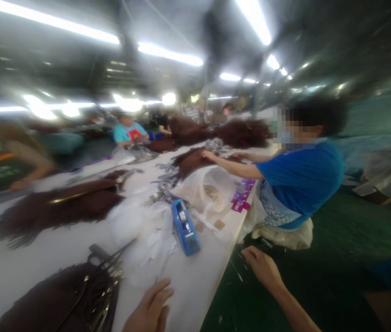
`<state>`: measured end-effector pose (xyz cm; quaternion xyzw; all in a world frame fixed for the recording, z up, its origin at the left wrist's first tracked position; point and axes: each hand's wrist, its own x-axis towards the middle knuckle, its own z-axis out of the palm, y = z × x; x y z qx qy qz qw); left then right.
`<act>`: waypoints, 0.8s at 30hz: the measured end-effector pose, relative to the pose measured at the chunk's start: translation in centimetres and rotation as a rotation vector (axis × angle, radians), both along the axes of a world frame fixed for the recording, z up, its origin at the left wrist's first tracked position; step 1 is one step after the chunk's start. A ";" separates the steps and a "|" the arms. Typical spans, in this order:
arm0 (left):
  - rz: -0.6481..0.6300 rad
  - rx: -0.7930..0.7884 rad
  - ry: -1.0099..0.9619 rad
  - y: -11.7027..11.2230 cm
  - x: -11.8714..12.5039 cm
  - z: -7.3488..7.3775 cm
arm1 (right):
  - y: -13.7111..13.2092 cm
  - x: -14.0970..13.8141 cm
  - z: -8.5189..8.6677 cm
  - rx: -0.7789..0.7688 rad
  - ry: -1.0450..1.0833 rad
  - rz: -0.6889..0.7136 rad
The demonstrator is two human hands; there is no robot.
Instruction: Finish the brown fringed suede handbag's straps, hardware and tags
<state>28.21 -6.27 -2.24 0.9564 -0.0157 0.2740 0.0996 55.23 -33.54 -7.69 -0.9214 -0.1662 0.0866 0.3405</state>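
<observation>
My left hand (148, 306) is over the near part of the white table, fingers stretched out and a little apart, with nothing in them. To its left lies a dark brown, fringed bundle (53, 299) with shiny straps or zips on it. My right hand (261, 265) hangs past the table edge, above the green floor. Its fingers are curled together, and blur hides whether anything is between them. A blue tape dispenser (185, 228) stands on the table between and beyond my hands, touched by neither. Crumpled white plastic (143, 230) lies beside it.
A co-worker in a blue shirt (302, 180) stands at the right edge, handling a brown bundle (190, 163). A whitish tub (218, 189) sits near purple tape (242, 198). Another brown bundle (67, 203) lies at left, before a person in green (4, 170).
</observation>
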 end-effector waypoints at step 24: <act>0.093 -0.190 0.430 -8.8 24.7 -6.6 | 0.3 -0.9 0.3 -0.002 -0.111 0.190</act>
